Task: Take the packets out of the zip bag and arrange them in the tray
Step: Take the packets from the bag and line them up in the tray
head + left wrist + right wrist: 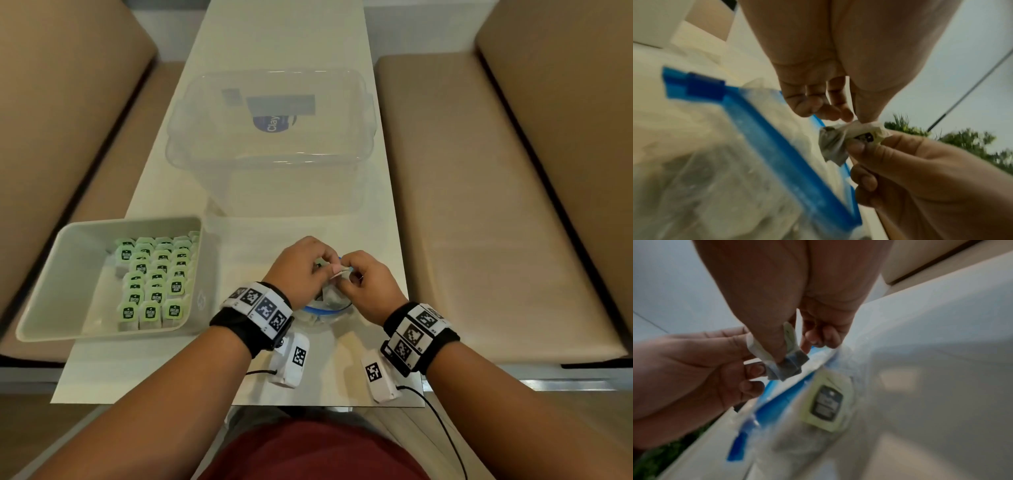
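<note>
Both hands meet over the open mouth of the clear zip bag [327, 311] with its blue zip strip [777, 138]. My left hand [322, 269] and my right hand [346, 271] both pinch one small crumpled packet [849, 138], a grey pouch with a pale label [786, 365], held just above the bag. Another green-labelled packet [826, 404] lies inside the bag. At the left stands the grey tray [41, 294] with several packets [154, 274] set upright in neat rows along its right side.
A large clear plastic box [270, 137] stands behind the bag on the narrow white table [164, 370]. Two white marker devices [291, 359] [378, 377] with cables lie near the front edge. Tan cushions [496, 222] flank the table on both sides.
</note>
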A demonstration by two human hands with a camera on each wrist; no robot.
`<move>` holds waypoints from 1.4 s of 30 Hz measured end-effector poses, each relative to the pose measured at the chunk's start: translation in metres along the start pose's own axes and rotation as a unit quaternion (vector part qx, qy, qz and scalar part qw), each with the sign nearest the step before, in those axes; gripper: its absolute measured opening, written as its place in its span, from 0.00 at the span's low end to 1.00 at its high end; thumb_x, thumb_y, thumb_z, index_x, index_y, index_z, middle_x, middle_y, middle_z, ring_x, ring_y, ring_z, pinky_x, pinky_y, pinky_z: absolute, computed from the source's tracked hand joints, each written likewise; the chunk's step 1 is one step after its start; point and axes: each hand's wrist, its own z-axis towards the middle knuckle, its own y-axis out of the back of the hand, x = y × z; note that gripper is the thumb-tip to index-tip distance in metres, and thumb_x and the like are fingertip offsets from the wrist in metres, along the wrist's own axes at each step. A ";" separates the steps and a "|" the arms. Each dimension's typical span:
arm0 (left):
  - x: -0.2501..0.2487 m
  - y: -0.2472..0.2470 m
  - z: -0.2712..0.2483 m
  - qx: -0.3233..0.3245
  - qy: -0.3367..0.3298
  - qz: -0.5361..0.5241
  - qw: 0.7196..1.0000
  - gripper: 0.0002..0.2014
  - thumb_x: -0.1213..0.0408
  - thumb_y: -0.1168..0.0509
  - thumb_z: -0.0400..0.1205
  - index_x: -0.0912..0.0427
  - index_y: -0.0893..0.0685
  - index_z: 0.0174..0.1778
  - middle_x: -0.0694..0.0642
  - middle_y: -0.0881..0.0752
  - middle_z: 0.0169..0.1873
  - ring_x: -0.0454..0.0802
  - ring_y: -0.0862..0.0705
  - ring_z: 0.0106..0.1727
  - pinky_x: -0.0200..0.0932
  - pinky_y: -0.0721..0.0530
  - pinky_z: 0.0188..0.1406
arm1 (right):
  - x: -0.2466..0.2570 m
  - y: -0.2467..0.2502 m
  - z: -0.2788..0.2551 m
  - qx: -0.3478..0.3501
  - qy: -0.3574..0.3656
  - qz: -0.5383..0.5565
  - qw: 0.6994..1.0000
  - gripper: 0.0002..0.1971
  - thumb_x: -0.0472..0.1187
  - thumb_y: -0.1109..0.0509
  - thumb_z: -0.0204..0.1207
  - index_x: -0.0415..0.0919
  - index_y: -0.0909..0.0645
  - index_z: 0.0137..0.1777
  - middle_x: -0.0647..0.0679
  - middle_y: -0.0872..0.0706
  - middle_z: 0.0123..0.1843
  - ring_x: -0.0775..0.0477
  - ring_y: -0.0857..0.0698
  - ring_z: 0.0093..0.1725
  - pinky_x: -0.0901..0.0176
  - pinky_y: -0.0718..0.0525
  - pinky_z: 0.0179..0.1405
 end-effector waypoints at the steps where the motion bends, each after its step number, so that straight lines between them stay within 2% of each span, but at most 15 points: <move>1: -0.002 0.003 0.000 -0.004 0.012 -0.028 1.000 0.03 0.60 0.31 0.82 0.50 0.14 0.43 0.41 0.16 0.35 0.40 0.19 0.31 0.34 0.21 0.35 | 0.001 0.002 0.001 -0.012 0.006 0.006 1.000 0.03 0.43 0.27 0.75 0.50 0.18 0.46 0.52 0.17 0.44 0.51 0.21 0.36 0.58 0.22 0.38; 3: -0.002 0.007 0.003 -0.020 0.036 -0.054 0.998 0.04 0.61 0.33 0.83 0.52 0.13 0.45 0.40 0.15 0.31 0.42 0.17 0.31 0.37 0.18 0.35 | 0.001 0.006 0.003 -0.026 -0.010 0.010 1.000 0.02 0.45 0.27 0.77 0.48 0.16 0.47 0.51 0.14 0.43 0.47 0.18 0.40 0.53 0.17 0.41; 7: 0.003 0.004 0.009 -0.029 0.052 -0.015 0.998 0.09 0.63 0.38 0.85 0.53 0.11 0.50 0.41 0.12 0.36 0.42 0.15 0.38 0.38 0.16 0.43 | -0.003 0.014 0.006 -0.031 -0.041 0.032 0.998 0.03 0.43 0.27 0.79 0.45 0.16 0.47 0.49 0.12 0.41 0.46 0.14 0.43 0.46 0.13 0.46; 11: 0.002 -0.002 0.013 0.057 0.053 0.168 0.983 0.09 0.62 0.36 0.82 0.51 0.11 0.52 0.49 0.10 0.44 0.48 0.13 0.47 0.41 0.16 0.51 | -0.004 0.021 0.003 -0.047 -0.074 0.037 0.995 0.09 0.46 0.27 0.79 0.47 0.23 0.41 0.50 0.15 0.38 0.48 0.18 0.38 0.44 0.16 0.45; 13: -0.001 -0.008 0.013 0.102 0.047 0.258 0.960 0.10 0.58 0.37 0.82 0.49 0.11 0.55 0.49 0.10 0.48 0.50 0.14 0.51 0.42 0.18 0.51 | -0.004 0.023 0.002 -0.053 -0.089 0.047 0.993 0.13 0.48 0.27 0.78 0.44 0.26 0.40 0.42 0.16 0.37 0.43 0.20 0.37 0.41 0.16 0.43; 16: -0.003 -0.017 0.013 0.115 0.058 0.268 0.955 0.12 0.52 0.37 0.83 0.51 0.11 0.54 0.51 0.11 0.46 0.51 0.15 0.49 0.45 0.17 0.51 | -0.002 0.027 0.001 -0.059 -0.100 0.071 0.991 0.14 0.48 0.27 0.77 0.39 0.26 0.41 0.34 0.15 0.41 0.43 0.19 0.37 0.36 0.15 0.44; 19: -0.002 -0.018 0.013 0.061 0.053 0.206 0.975 0.10 0.54 0.38 0.83 0.50 0.11 0.50 0.49 0.11 0.41 0.50 0.14 0.44 0.44 0.16 0.46 | 0.001 0.029 0.001 -0.066 -0.098 0.075 0.990 0.14 0.45 0.26 0.78 0.38 0.26 0.42 0.37 0.16 0.37 0.42 0.20 0.36 0.40 0.16 0.42; 21: -0.005 -0.015 0.013 -0.014 0.047 0.070 0.996 0.10 0.53 0.37 0.85 0.50 0.12 0.49 0.45 0.12 0.37 0.41 0.16 0.35 0.39 0.18 0.40 | 0.003 0.030 0.001 -0.058 -0.090 0.073 0.992 0.12 0.47 0.27 0.76 0.41 0.25 0.43 0.37 0.14 0.39 0.35 0.15 0.38 0.39 0.14 0.42; 22: -0.008 -0.013 0.012 -0.042 0.042 0.008 0.998 0.10 0.52 0.37 0.85 0.49 0.12 0.50 0.43 0.13 0.36 0.37 0.18 0.32 0.35 0.20 0.37 | 0.004 0.030 0.002 -0.051 -0.085 0.072 0.992 0.11 0.48 0.27 0.76 0.43 0.24 0.43 0.38 0.13 0.39 0.35 0.14 0.38 0.39 0.13 0.41; 24: -0.014 -0.008 0.011 -0.061 0.030 -0.063 0.996 0.07 0.52 0.33 0.82 0.47 0.12 0.51 0.42 0.12 0.37 0.39 0.18 0.32 0.33 0.19 0.36 | 0.009 0.029 0.003 -0.037 -0.071 0.075 0.994 0.09 0.47 0.26 0.76 0.47 0.23 0.41 0.41 0.12 0.37 0.43 0.15 0.33 0.45 0.14 0.37; 27: -0.015 0.003 0.010 -0.065 0.008 -0.079 0.995 0.03 0.58 0.27 0.79 0.48 0.11 0.47 0.44 0.11 0.37 0.46 0.14 0.38 0.44 0.12 0.42 | 0.022 0.027 0.007 -0.020 -0.061 0.111 0.992 0.09 0.42 0.22 0.76 0.47 0.20 0.38 0.41 0.12 0.36 0.50 0.16 0.32 0.53 0.16 0.34; 29: -0.012 0.013 0.007 -0.082 0.009 -0.094 0.992 0.02 0.61 0.26 0.78 0.51 0.10 0.46 0.46 0.10 0.38 0.46 0.12 0.41 0.47 0.11 0.45 | 0.029 0.025 0.013 -0.012 -0.065 0.150 0.986 0.09 0.40 0.22 0.75 0.44 0.20 0.38 0.39 0.10 0.37 0.47 0.15 0.33 0.48 0.13 0.36; 32: -0.005 0.033 0.001 -0.120 0.014 -0.129 0.984 0.03 0.62 0.25 0.77 0.50 0.10 0.44 0.47 0.09 0.37 0.44 0.11 0.41 0.44 0.12 0.46 | 0.043 0.017 0.020 -0.008 -0.061 0.203 0.977 0.10 0.38 0.27 0.80 0.40 0.22 0.37 0.45 0.10 0.34 0.45 0.12 0.34 0.46 0.12 0.37; 38: 0.008 0.086 -0.018 -0.185 0.017 -0.155 0.970 0.03 0.64 0.25 0.77 0.51 0.11 0.42 0.46 0.12 0.32 0.38 0.17 0.34 0.35 0.17 0.40 | 0.088 -0.011 0.036 0.004 -0.074 0.354 0.932 0.12 0.37 0.37 0.87 0.37 0.30 0.41 0.40 0.10 0.38 0.35 0.08 0.43 0.48 0.10 0.35; 42: 0.025 0.142 -0.038 -0.235 0.023 -0.142 0.961 0.04 0.65 0.27 0.79 0.50 0.13 0.44 0.44 0.13 0.34 0.36 0.18 0.35 0.31 0.18 0.40 | 0.109 -0.040 0.050 0.008 -0.067 0.335 0.940 0.08 0.35 0.40 0.88 0.39 0.32 0.46 0.34 0.08 0.50 0.29 0.09 0.46 0.46 0.10 0.39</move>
